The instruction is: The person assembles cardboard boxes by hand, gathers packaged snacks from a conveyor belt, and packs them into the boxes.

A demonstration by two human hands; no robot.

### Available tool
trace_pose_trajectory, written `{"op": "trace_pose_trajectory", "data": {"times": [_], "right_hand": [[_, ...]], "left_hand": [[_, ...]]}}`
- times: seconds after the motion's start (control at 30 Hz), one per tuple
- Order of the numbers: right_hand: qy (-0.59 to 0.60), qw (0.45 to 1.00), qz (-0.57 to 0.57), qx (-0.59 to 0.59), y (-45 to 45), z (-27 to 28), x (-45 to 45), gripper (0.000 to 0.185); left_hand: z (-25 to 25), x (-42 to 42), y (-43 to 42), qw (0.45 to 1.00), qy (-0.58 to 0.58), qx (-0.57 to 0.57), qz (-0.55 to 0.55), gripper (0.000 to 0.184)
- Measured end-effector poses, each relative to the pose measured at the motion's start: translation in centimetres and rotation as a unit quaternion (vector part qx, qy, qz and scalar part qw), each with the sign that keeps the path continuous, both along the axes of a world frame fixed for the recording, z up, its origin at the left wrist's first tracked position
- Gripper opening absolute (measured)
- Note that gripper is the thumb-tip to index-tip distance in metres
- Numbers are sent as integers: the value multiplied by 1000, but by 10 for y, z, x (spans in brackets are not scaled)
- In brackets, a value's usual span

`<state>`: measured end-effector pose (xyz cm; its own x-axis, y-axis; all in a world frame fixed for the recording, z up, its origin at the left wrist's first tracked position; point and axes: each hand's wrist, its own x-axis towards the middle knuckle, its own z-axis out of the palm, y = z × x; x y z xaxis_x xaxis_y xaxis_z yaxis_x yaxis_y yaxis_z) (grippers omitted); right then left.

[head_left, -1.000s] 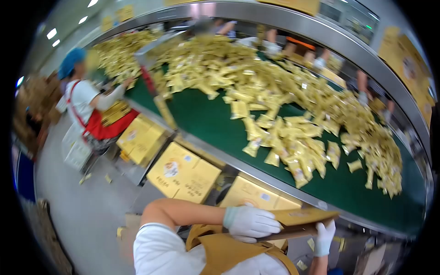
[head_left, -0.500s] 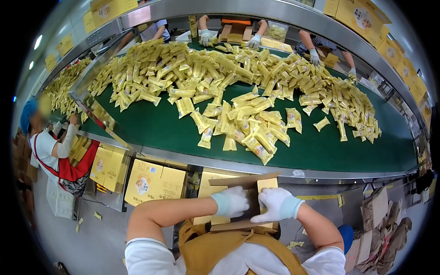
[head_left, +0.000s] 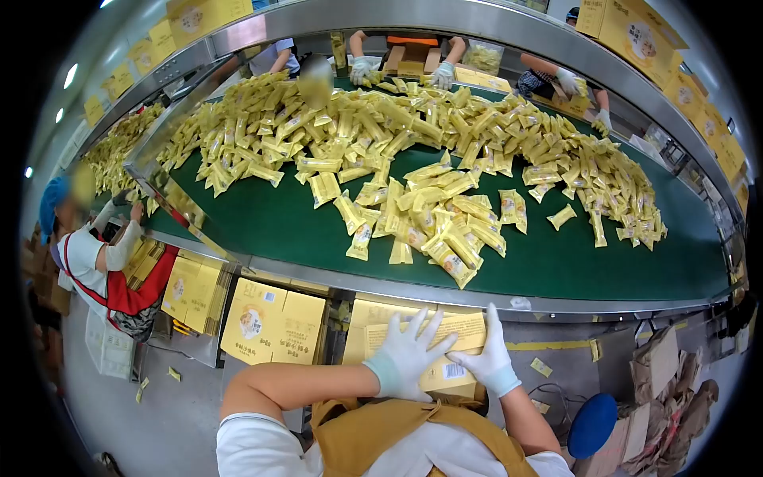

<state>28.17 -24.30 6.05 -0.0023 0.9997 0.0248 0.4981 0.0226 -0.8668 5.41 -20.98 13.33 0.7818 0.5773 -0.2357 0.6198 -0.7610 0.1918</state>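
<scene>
In a white glove, my left hand [head_left: 409,354] lies with fingers spread on a yellow carton [head_left: 451,372] at the belt's near edge. My right hand [head_left: 489,354], also gloved, rests at the carton's right side, thumb and fingers apart. Printed flaps and a barcode show between the hands. Beyond the carton, many yellow packets [head_left: 453,230] are heaped on the green belt [head_left: 318,254].
Flat printed cartons [head_left: 270,322] stand left of my hands. A co-worker in a red apron [head_left: 119,274] sits at far left. Other gloved hands work across the belt. A blue stool [head_left: 592,425] and brown crumpled sacks [head_left: 675,397] are at lower right.
The open carton between my hands now shows a printed yellow face instead of its open inside. My left hand has spread its fingers, and my right hand has moved to the carton's right side.
</scene>
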Motion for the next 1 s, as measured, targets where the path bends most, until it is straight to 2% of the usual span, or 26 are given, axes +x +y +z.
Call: {"op": "trace_pose_trajectory", "data": {"times": [0.1,0.13,0.17,0.2,0.23,0.27,0.3,0.33,0.37,0.43,0.47,0.53,0.6,0.63,0.7,0.8,0.93,0.97,1.0], "right_hand": [[53,992,109,39,6,-7,27,101],[218,974,17,-52,12,-15,38,85],[367,915,-63,-156,20,-25,51,69],[445,861,-169,-179,34,-39,63,52],[379,894,-193,-141,33,-44,70,53],[358,911,-181,-99,37,-93,100,52],[223,962,-140,70,31,-98,97,56],[196,967,-145,71,24,-90,88,57],[206,965,-163,28,17,-76,74,58],[200,966,-161,0,7,-53,53,59],[192,970,-152,-5,2,-43,44,60],[158,980,-121,-6,-2,-28,37,62],[97,993,-73,0,-1,-15,37,64],[-85,995,-44,16,-6,-1,41,73],[-126,990,-10,60,-14,19,32,75],[-202,979,-12,41,-20,67,-3,78],[-265,962,-3,-61,-23,91,-19,86],[-265,962,-8,-71,-25,87,-17,86],[-266,961,-12,-80,-29,77,-12,86]], "left_hand": [[6,-3,7,1000,2,-27,1,114],[9,-8,13,999,-25,-28,13,114],[11,-14,20,998,-52,-25,34,115],[11,-21,27,995,-77,-17,62,115],[9,-31,31,976,-182,-8,117,119],[4,-43,43,963,-242,-8,115,122],[-12,-48,50,937,-326,4,127,126],[-22,-52,55,909,-386,-41,148,124],[-38,-51,58,869,-455,-112,159,122],[-71,-41,56,755,-588,-250,144,116],[-84,-39,42,677,-633,-340,161,111],[-112,-23,16,487,-689,-509,174,102],[-147,-20,-4,345,-679,-628,162,81],[-167,-22,-12,351,-666,-625,205,75],[-188,-28,-23,361,-636,-617,291,64],[-157,-31,-33,356,-633,-583,365,42],[-155,-24,-40,312,-641,-552,433,31],[-162,-23,-40,321,-635,-536,454,29],[-177,-20,-39,357,-625,-503,478,29]]}}
